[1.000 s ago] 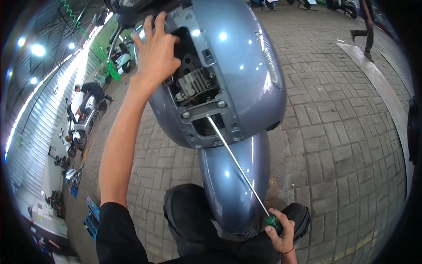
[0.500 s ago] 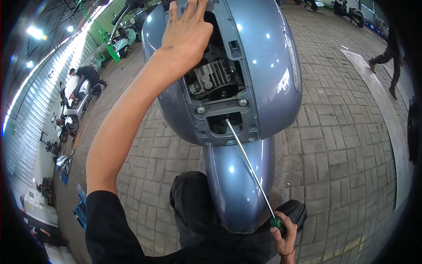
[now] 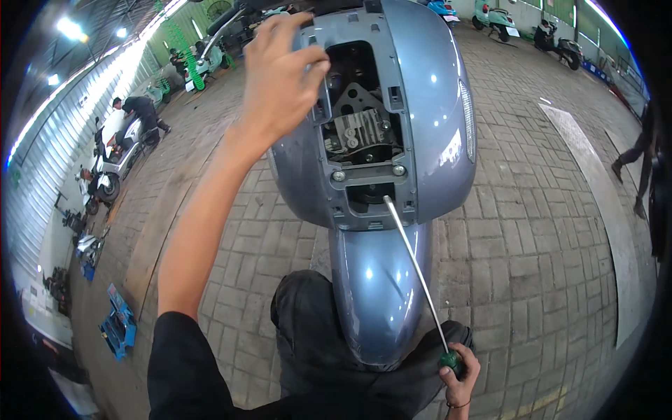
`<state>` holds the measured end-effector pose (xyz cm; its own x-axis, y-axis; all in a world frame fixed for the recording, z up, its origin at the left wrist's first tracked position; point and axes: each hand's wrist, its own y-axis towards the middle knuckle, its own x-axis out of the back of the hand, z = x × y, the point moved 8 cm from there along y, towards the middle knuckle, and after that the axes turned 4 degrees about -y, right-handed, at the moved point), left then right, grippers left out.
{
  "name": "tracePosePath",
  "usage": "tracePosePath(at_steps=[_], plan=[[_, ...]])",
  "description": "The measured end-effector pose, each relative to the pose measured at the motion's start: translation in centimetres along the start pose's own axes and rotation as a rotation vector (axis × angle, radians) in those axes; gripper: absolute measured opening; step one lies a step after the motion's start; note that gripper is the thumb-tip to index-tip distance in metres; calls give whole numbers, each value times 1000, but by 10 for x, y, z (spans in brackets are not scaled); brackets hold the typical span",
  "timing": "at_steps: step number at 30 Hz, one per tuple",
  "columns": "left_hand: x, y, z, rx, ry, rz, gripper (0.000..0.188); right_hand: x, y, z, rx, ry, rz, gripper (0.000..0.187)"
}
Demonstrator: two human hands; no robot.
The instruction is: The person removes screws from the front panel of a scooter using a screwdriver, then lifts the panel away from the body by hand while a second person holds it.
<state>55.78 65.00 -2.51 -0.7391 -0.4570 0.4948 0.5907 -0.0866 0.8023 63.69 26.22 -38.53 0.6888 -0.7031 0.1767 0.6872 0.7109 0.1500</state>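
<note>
Left hand (image 3: 280, 77) up on the scooter (image 3: 420, 140) front, fingers curled against the edge of the open panel. Right hand (image 3: 458, 371) clamped on the green handle of a long screwdriver (image 3: 416, 273), tip poked into the lower slot of the opening. Grey brick paving (image 3: 546, 231) underneath. Big workshop hall: corrugated wall at left, strip lights, parked scooters around, blue toolbox (image 3: 117, 325) on the ground.

Bright, even daylight; ceiling lamps (image 3: 70, 28) flare at upper left. Glare spots sit on the glossy scooter panel (image 3: 448, 150). Fisheye bends the edges; corners are black.
</note>
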Motion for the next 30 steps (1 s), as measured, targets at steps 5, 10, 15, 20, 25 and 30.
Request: tracePosePath(at_steps=[5,10,15,20,25,30], plan=[[61,-103,-21,481,-533,-20,14,-26,18,18,-77,133,123,63],[44,-239,-137,866,-1346,302,32,-142,45,114,276,-57,587,77],[55,-329,-122,1507,-1313,51,35,-210,41,148,504,-61,781,67],[36,-438,-10,1801,-1262,-26,36,-204,76,134,639,-264,270,27],[-57,-520,-14,1828,-2322,-238,39,-204,75,148,581,-522,122,10],[-118,-573,71,2085,-1864,-363,41,-197,57,116,378,-609,-420,21]])
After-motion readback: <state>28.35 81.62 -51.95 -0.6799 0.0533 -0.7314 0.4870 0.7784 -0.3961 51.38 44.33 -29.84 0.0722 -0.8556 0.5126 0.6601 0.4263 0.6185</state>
